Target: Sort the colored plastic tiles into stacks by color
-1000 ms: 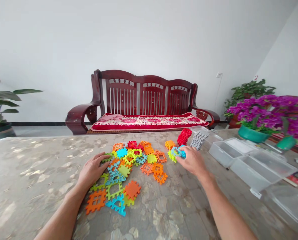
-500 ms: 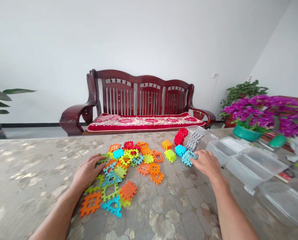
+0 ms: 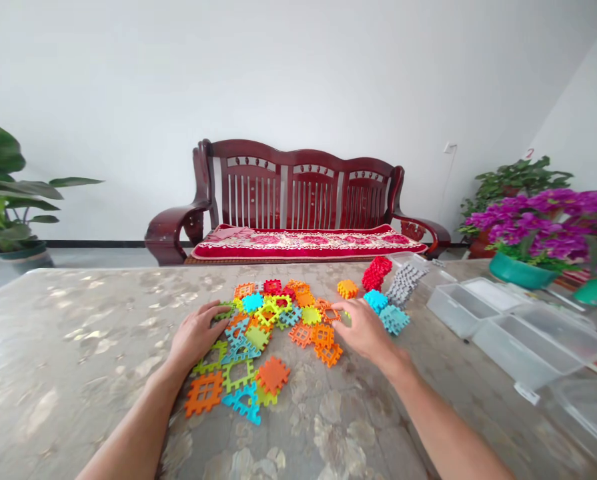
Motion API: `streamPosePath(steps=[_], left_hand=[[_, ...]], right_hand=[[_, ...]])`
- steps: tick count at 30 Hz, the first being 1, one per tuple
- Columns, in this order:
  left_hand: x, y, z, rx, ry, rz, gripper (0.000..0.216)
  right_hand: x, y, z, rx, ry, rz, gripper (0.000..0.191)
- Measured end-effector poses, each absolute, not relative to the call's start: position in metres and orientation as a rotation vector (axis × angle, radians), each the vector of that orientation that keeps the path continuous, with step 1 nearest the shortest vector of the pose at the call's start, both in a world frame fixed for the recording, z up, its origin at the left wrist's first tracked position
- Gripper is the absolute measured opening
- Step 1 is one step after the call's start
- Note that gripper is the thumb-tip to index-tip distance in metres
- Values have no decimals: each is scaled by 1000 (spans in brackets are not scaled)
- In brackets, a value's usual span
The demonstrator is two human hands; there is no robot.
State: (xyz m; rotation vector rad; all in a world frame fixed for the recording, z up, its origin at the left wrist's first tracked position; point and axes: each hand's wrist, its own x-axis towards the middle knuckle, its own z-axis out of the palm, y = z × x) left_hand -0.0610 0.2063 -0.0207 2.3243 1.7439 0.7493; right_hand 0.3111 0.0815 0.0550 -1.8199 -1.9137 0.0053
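Observation:
A loose spread of toothed plastic building tiles in orange, green, blue and red lies in the middle of the table. My left hand [image 3: 198, 337] rests at its left edge, fingers stretched over a green tile [image 3: 223, 312] that they partly hide. My right hand [image 3: 365, 330] is at the pile's right side, thumb and fingers apart, its fingertips beside an orange window tile [image 3: 329, 311]. Whether they touch it I cannot tell. Behind this hand are sorted stacks: orange [image 3: 347, 289], red [image 3: 377, 273], grey [image 3: 406, 283], bright blue [image 3: 375, 301] and dull blue [image 3: 394, 320]. A yellow-green stack is mostly covered by the hand.
Clear plastic boxes [image 3: 518, 347] stand on the right of the patterned table [image 3: 93, 373], near purple flowers in a green pot [image 3: 521, 270]. Beyond the table is a dark red wooden bench [image 3: 303, 190] with a red cover. A leafy plant [image 3: 15, 193] stands at left.
My right hand has left the dull blue stack and moved left to the edge of the loose tiles. My left hand stays by the same green tile. The camera view has shifted slightly left.

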Motion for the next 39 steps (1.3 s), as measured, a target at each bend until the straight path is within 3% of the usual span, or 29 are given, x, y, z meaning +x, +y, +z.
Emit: streamPosePath(steps=[8,14,19,26,33,39], left_hand=[[-58,202,-14,2316,1759,740,42],[-57,200,-13,2310,1767,755,39],[-57,200,-12,2299,1764,756,40],[-59,203,-16,2287,1746,784,43],[-61,205,-18,2314,1725,761,48],[-64,210,-23,2291,1682,789,52]], right_hand=[[232,119,56,-1880,-2147,-63,38],[222,130,46,-1959,-2200,-148,35],[229,126,45,-1891,-2172,-136,45],[291,104,60,-1830,-1901,-82,53],[406,77,48,-2005,-1461,23,60],[453,55,40,-2179,-1409,-15,67]])
